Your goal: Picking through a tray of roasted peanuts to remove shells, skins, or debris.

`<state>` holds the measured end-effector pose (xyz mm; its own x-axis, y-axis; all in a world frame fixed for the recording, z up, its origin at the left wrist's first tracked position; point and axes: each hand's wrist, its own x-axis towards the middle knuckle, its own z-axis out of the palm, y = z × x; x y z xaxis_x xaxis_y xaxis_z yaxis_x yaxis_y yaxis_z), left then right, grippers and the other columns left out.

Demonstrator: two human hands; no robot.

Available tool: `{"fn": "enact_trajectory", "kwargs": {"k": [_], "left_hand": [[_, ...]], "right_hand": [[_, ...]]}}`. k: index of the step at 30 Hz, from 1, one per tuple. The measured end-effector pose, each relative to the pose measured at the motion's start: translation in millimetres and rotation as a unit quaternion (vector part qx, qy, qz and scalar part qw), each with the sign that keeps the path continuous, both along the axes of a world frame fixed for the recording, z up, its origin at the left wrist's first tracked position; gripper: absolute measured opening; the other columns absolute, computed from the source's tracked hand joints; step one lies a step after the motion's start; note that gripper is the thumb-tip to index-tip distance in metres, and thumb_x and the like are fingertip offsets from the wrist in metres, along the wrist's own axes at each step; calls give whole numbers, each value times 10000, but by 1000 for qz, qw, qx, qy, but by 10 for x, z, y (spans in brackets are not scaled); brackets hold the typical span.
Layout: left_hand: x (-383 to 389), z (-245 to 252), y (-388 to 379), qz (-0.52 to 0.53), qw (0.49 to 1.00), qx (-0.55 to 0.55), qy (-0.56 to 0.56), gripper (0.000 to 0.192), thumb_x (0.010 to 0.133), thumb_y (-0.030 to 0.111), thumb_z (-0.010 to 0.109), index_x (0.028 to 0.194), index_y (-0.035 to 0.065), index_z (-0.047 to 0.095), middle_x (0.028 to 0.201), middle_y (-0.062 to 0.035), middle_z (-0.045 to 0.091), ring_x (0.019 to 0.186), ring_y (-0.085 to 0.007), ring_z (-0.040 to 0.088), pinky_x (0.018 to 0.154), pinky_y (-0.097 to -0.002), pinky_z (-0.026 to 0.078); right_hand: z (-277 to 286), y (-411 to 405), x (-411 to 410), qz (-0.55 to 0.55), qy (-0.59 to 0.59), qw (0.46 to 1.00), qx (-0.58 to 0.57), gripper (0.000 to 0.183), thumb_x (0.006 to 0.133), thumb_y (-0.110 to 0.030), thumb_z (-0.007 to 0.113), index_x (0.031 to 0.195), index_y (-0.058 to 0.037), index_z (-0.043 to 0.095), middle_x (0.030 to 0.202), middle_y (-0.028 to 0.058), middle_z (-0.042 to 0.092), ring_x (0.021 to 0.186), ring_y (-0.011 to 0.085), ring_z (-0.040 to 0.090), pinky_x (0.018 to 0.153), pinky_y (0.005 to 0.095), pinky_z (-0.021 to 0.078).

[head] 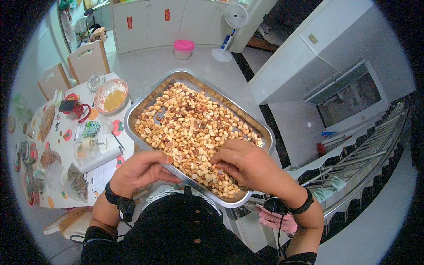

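Note:
A rectangular stainless steel tray [132, 116] is held up before my body, tilted across the view. Peanuts [195, 122], mostly pale and skinless with some reddish-brown skins among them, cover most of its bottom. My left hand [145, 170] grips the tray's near left edge, thumb over the rim and fingers underneath. Over the near right part, my right hand [243, 162] reaches into the peanuts with bent fingers. Its fingertips are partly hidden, so whether it holds any peanuts cannot be told.
At left stands a table [109, 132] with a patterned bowl [111, 96] of yellowish contents, a red mug [78, 111], a roll [101, 159] and several plastic bags. A pink-lidded tub [184, 49] and a standing fan [236, 16] are on the floor ahead. A metal stair railing [367, 165] runs at right.

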<state>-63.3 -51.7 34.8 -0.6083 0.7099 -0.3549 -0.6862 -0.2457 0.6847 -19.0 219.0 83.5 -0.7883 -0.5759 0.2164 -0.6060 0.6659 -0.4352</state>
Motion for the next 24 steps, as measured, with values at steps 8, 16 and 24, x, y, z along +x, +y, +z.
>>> {"fn": "enact_trajectory", "kwargs": {"k": [8,16,24], "left_hand": [[-54,-60,-22,-3,999,18,-35,208,883,99,530,1045,-22,583,1140,-183,621,996,-324,640,899,-514,515],[-100,-145,-10,-9,997,53,-57,476,865,54,526,1295,-103,397,1186,-252,591,1001,-351,647,891,-477,537],[-81,-66,10,-2,999,22,-36,467,867,56,528,1288,-103,406,1175,-244,599,995,-342,650,890,-472,539]], "right_hand": [[-53,-3,-29,-8,-28,1000,1,177,814,-110,670,968,-39,618,854,108,578,838,296,587,725,380,468],[-64,-67,-26,-19,-61,998,22,208,861,-222,615,984,-62,562,919,127,572,890,337,578,735,428,477],[-154,-34,-51,-38,-63,997,2,180,827,-155,658,925,-45,555,875,111,567,822,302,588,716,383,468]]}}
